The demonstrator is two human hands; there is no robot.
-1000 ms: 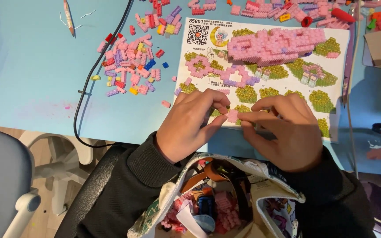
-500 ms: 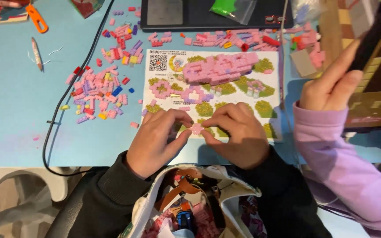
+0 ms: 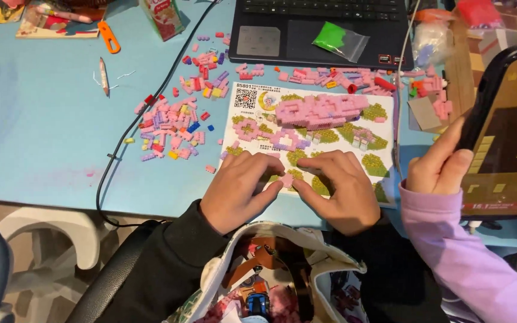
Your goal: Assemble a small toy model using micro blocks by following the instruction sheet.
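Together, a small pink brick piece (image 3: 286, 180) is pinched between the fingers of the left hand (image 3: 239, 188) and the right hand (image 3: 337, 190), at the near edge of a printed instruction sheet (image 3: 384, 134) laid on the blue tabletop (image 3: 43, 137). Both hands are curled, with thumb and fingertips closed on the piece from either side; black sleeves (image 3: 169, 269) are seen at the wrists. On the far part of the sheet a flat pink brick model (image 3: 318, 110) is rested. To the left of the sheet, a scattered pile of loose bricks (image 3: 172, 122), mostly pink with some red, yellow and blue, is spread beside a black cable (image 3: 136, 122). Farther off, a dark laptop (image 3: 324, 27) is set, with a small bag of green pieces (image 3: 340, 40) lying on it. An orange tool (image 3: 109, 37) is seen far left. At the right, a dark tablet (image 3: 510, 131) is held by another person's hand (image 3: 441, 167) in a lilac sleeve (image 3: 468, 263). Nearest the camera, an open bag (image 3: 270, 281) is seen in the lap.
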